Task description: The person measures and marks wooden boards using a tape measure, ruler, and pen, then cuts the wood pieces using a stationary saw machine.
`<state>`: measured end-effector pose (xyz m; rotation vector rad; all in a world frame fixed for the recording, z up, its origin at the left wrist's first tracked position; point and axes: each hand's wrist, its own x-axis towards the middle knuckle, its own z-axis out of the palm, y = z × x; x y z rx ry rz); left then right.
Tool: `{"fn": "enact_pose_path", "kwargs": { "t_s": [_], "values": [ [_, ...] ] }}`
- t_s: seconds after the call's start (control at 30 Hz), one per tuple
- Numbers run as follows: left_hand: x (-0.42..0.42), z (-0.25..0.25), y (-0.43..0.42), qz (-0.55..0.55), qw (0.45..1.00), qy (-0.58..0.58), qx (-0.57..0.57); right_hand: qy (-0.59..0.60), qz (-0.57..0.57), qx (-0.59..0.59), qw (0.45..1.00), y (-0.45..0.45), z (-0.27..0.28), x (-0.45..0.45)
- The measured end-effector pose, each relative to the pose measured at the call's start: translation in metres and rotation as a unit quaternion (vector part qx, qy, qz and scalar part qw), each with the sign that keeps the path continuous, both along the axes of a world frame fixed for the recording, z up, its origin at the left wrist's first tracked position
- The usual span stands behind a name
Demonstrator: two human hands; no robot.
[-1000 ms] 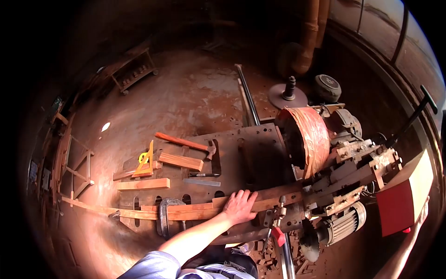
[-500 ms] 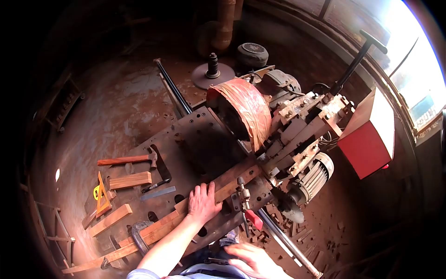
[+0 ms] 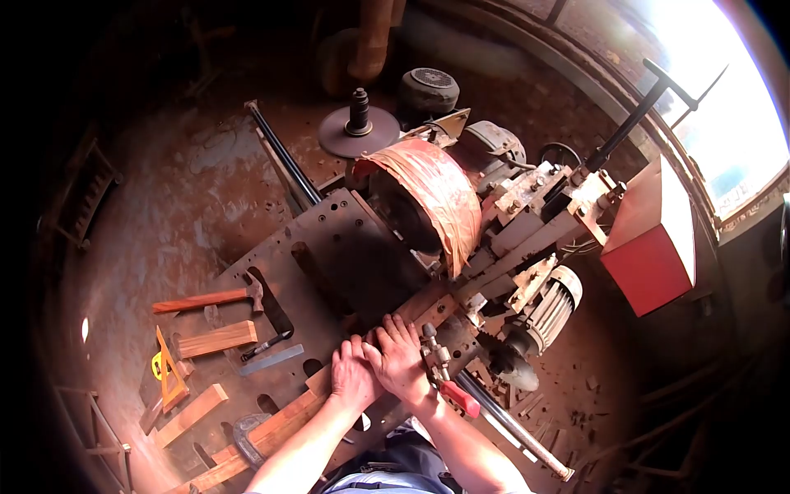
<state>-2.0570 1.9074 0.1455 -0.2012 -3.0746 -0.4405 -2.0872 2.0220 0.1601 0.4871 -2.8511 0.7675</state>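
On the steel machine table (image 3: 280,239), my left hand (image 3: 355,376) grips a wooden strip whose covered part is hidden beneath my hands. My right hand (image 3: 399,356) lies close against the left, its fingers bent over the same strip and its thumb near the left knuckles. A long wooden fence (image 3: 429,303) runs under and beyond the fingers toward the blade side. Just right of my right hand stands a toggle clamp (image 3: 436,352) with a red handle (image 3: 459,398). A C-clamp (image 3: 247,440) holds the lower wood (image 3: 284,420) near my left forearm.
A claw hammer (image 3: 206,300), wood blocks (image 3: 218,338), a yellow set square (image 3: 171,375) and a steel rule (image 3: 271,361) lie at left. A toothed saw blade (image 3: 512,366) sits by a motor (image 3: 551,309) at right. A taped round guard (image 3: 436,193) stands behind.
My right hand has come up from near my body onto the wood beside my left hand. The left hand stays on the wood. The view has shifted slightly.
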Motion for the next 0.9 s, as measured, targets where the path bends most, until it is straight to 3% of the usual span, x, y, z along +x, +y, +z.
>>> {"fn": "enact_pose_path", "kwargs": {
  "t_s": [0.9],
  "values": [
    [-0.051,-0.006,-0.045,-0.008,1.0,-0.015,0.006,0.019,-0.005,-0.028,0.999,-0.042,-0.003,-0.053]
  ]
}}
